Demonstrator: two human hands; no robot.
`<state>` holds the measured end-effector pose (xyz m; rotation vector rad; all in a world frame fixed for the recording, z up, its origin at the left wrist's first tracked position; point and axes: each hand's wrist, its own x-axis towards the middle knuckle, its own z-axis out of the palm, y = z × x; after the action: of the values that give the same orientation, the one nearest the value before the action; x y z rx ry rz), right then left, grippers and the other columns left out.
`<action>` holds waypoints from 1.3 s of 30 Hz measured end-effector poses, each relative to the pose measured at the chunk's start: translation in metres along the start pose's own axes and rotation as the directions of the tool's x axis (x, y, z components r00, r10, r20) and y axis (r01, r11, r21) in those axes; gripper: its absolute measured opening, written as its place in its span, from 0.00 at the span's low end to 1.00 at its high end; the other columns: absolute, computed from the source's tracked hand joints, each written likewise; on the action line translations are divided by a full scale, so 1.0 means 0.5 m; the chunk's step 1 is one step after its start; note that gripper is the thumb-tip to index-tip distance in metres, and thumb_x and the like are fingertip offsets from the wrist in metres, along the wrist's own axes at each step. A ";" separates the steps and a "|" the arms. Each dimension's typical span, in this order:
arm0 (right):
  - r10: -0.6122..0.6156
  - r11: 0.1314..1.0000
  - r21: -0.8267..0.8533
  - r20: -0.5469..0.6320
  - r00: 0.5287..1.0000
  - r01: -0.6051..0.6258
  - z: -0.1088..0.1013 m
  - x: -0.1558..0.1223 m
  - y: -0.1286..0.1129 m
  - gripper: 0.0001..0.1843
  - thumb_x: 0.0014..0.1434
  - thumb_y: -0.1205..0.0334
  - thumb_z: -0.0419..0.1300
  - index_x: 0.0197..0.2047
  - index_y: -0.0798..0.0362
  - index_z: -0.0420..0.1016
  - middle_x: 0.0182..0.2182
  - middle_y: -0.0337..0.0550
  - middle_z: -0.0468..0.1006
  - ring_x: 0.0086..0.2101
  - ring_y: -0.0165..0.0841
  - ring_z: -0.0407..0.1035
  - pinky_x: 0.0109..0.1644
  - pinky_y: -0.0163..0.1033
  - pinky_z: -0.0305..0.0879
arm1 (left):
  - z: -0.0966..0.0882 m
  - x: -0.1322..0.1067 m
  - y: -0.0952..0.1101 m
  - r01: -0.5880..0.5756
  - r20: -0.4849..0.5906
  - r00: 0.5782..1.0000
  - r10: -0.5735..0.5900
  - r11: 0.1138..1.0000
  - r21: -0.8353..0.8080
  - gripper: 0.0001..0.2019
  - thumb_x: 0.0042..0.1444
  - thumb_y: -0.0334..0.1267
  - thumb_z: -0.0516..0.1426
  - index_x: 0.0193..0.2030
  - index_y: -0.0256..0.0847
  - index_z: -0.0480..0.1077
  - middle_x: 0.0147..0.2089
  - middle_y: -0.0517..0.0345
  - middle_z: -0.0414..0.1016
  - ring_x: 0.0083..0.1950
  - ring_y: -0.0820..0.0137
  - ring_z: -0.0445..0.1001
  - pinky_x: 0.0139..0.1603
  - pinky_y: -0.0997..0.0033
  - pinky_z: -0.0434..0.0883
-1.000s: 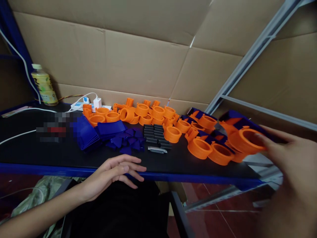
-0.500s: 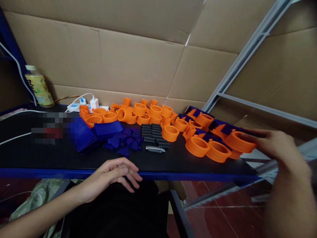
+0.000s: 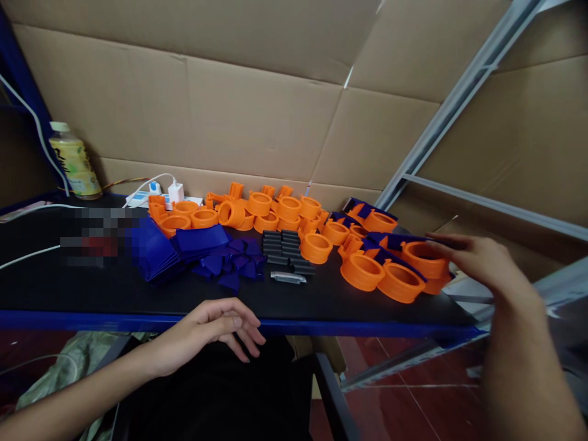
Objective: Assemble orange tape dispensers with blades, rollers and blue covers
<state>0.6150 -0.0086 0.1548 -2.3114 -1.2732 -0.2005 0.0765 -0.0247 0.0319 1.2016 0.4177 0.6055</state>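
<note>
cardboard [image 3: 257,110] is seen behind a black table [image 3: 321,300] edged in blue. at its right end, a bright orange ring [image 3: 427,268], thick-walled and hollow, backed by a dark blue strip [image 3: 390,241], is stacked on another ring [image 3: 441,286]. it is touched by the right hand [image 3: 482,260]; whether a grip is applied cannot be told. near the table's front, the left hand [image 3: 225,327] is relaxed and unclenched.

The orange rings [image 3: 361,279] at my right hand [image 3: 489,263] look like smooth plastic with a soft sheen. My blue sheets [image 3: 202,240] seem glossy plastic; the short black tubes [image 3: 274,243], matt. My desk top [image 3: 321,300] is matt, its blue edge [image 3: 344,327] like painted metal. The cardboard [image 3: 252,116] behind is dull and creased.
</note>
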 end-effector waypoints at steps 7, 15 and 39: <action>-0.042 0.999 -0.029 -0.067 0.997 0.040 0.006 -0.005 -0.014 0.21 0.58 0.51 0.64 0.49 0.56 0.84 0.39 0.54 0.84 0.35 0.39 0.74 0.39 0.41 0.62 | -0.001 -0.001 -0.002 0.004 0.005 1.000 -0.004 1.000 -0.001 0.13 0.66 0.41 0.56 0.49 0.36 0.76 0.48 0.38 0.81 0.48 0.55 0.81 0.49 0.55 0.75; -0.707 0.703 0.023 0.129 0.695 0.711 0.054 -0.151 -0.112 0.19 0.62 0.48 0.61 0.48 0.51 0.83 0.46 0.50 0.83 0.46 0.44 0.75 0.53 0.46 0.67 | -0.001 -0.002 -0.002 -0.003 0.005 1.000 0.003 1.000 0.004 0.13 0.66 0.41 0.55 0.48 0.36 0.76 0.48 0.39 0.82 0.48 0.56 0.81 0.49 0.56 0.75; -0.772 0.620 0.129 -0.077 0.631 0.774 0.020 -0.319 -0.211 0.18 0.67 0.55 0.57 0.58 0.48 0.70 0.47 0.48 0.77 0.45 0.41 0.71 0.49 0.46 0.67 | 0.001 0.000 -0.006 -0.031 0.055 0.998 0.031 0.999 0.007 0.13 0.67 0.38 0.54 0.52 0.35 0.75 0.51 0.37 0.80 0.51 0.54 0.79 0.50 0.52 0.75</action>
<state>0.4383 -0.0771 0.1265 -1.4739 -2.1368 -0.3855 0.0774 -0.0257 0.0292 1.2314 0.3564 0.5969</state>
